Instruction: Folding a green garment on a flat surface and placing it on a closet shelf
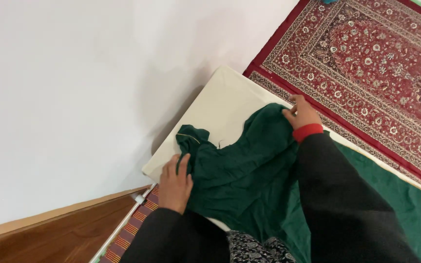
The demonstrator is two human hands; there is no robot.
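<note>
A dark green garment (239, 170) lies spread over a white padded board (220, 100), with its neck and shoulder part toward the far end. My left hand (175, 182) rests flat on the cloth at the board's left edge, fingers close together. My right hand (300, 113) pinches the garment's edge at the board's right side. Both arms wear black sleeves, the right one with a red cuff (308, 131).
A red patterned carpet (376, 58) covers the floor to the right of the board. A white wall (64, 87) runs along the left, with a wooden floor strip (49, 238) below it. A striped cloth (132, 231) and a white metal frame (140, 198) show under the board's near end.
</note>
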